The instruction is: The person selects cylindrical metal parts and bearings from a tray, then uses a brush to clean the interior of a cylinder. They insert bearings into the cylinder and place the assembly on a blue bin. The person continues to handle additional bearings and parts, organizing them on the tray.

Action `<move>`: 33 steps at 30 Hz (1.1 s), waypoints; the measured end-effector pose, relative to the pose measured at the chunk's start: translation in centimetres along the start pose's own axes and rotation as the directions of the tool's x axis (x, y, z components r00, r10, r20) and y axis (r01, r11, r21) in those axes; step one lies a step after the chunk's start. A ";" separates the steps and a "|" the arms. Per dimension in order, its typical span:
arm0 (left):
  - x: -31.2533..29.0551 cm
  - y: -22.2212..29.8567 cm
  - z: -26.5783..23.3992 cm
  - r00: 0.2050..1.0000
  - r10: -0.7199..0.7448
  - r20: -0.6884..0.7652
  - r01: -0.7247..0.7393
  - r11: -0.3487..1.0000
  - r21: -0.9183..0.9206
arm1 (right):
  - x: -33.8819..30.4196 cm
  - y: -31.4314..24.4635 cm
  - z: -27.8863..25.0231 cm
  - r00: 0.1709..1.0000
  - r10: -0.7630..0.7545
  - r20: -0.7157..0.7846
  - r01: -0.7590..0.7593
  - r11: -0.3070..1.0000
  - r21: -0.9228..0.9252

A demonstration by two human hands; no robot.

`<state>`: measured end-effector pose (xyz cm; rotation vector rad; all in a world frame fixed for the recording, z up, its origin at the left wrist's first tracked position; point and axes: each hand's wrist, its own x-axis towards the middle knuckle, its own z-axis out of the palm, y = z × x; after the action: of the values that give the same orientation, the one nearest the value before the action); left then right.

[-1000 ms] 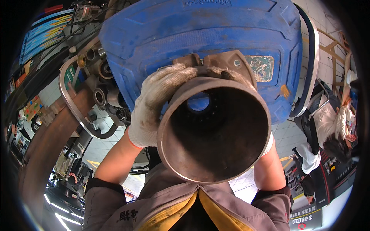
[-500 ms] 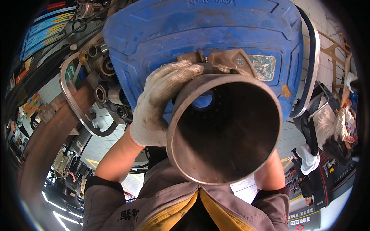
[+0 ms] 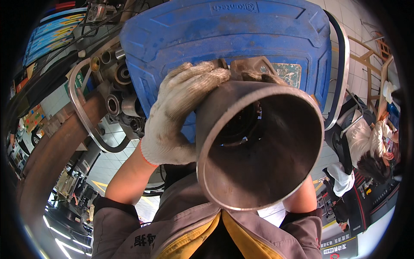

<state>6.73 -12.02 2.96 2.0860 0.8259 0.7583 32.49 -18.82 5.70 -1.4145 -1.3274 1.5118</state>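
A large, hollow brown metal tube (image 3: 263, 172) is held in front of my chest, its wide round mouth facing up toward me. Inside, the bore narrows to a darker far end with small gaps of light. Gloved in stained white knit, my left hand (image 3: 172, 116) grips the tube's left side, thumb near the rim and fingers over the far side. My right forearm (image 3: 302, 196) runs up behind the tube, which hides most of that hand. Dark, stained fingers of my right hand (image 3: 265, 77) seem to show over the far side. Angular brown metal lugs (image 3: 250, 64) stick out beyond them.
Beyond the tube lies a blue moulded plastic surface (image 3: 181, 32) with a worn label (image 3: 286, 74). Curved metal rails (image 3: 82, 103) flank it. Several round metal parts (image 3: 123, 103) cluster at left beside a rusty beam (image 3: 56, 138). Another person (image 3: 371, 146) is at far right.
The tube has shifted slightly right and tilted, so the blue seen through its far end is gone. My left hand has moved slightly with it, still gripping.
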 end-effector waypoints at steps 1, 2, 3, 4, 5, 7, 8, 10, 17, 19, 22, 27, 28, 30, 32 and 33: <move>-0.2 -0.3 0.3 1.000 0.009 -0.017 -0.009 1.000 -0.014 | 0.1 0.2 0.2 1.000 0.000 -0.003 0.000 1.000 -0.001; -0.4 -0.6 0.6 0.999 0.018 -0.029 -0.018 1.000 -0.025 | 0.3 0.4 0.2 1.000 -0.002 0.000 0.002 1.000 0.000; -0.7 -0.9 0.8 0.999 0.021 -0.042 -0.022 0.999 -0.038 | 0.5 0.6 0.3 1.000 -0.002 0.001 0.002 1.000 0.000; -1.1 -1.2 1.1 0.998 0.029 -0.054 -0.031 0.998 -0.046 | 0.6 0.8 0.4 1.000 -0.003 0.005 0.003 1.000 -0.001; -1.4 -1.5 1.3 0.997 0.036 -0.065 -0.039 0.998 -0.057 | 0.5 0.8 0.6 1.000 -0.003 0.009 0.003 1.000 -0.001; -1.9 -2.1 1.8 0.994 0.053 -0.090 -0.061 0.995 -0.080 | 0.6 1.0 0.8 1.000 -0.007 0.019 0.007 1.000 -0.003; -2.0 -2.5 2.0 0.992 0.065 -0.108 -0.075 0.993 -0.093 | 0.6 1.0 0.8 1.000 -0.007 0.024 0.007 1.000 -0.004; -2.1 -3.0 2.4 0.985 0.093 -0.144 -0.110 0.987 -0.116 | 0.5 0.9 0.8 0.999 -0.007 0.033 0.007 1.000 -0.008; -2.2 0.4 0.9 0.967 -0.254 0.021 0.248 0.919 -0.305 | 0.4 0.7 0.9 0.998 0.001 0.066 0.000 1.000 -0.018; -2.2 1.4 0.4 0.922 -0.372 0.103 0.384 0.857 -0.343 | 0.4 0.6 1.0 0.997 0.002 0.072 0.000 1.000 -0.018; -1.9 1.5 0.1 0.942 -0.319 0.107 0.336 0.897 -0.286 | 0.5 0.7 1.0 0.997 0.011 0.082 -0.009 1.000 -0.020; -1.7 1.3 0.0 0.929 -0.340 0.142 0.368 0.878 -0.305 | 0.4 0.7 0.6 0.995 0.019 0.099 -0.018 1.000 -0.017; -1.7 1.3 0.1 0.929 -0.343 0.135 0.369 0.879 -0.303 | 0.4 0.7 0.5 0.995 0.020 0.101 -0.018 1.000 -0.016; -1.8 1.3 0.4 0.949 -0.302 0.092 0.316 0.902 -0.295 | 0.2 0.7 0.4 0.994 0.024 0.107 -0.023 1.000 -0.014; -1.9 1.3 0.7 0.946 -0.315 0.075 0.324 0.916 -0.237 | 0.1 0.7 0.2 0.993 0.029 0.111 -0.027 1.000 -0.014; -1.9 1.1 0.7 0.952 -0.297 0.070 0.306 0.930 -0.205 | 0.0 0.7 0.2 0.993 0.032 0.112 -0.031 0.999 -0.014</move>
<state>6.44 -14.31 3.02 1.7263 0.9716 0.6082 32.45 -19.02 4.99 -1.3809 -1.3891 1.6278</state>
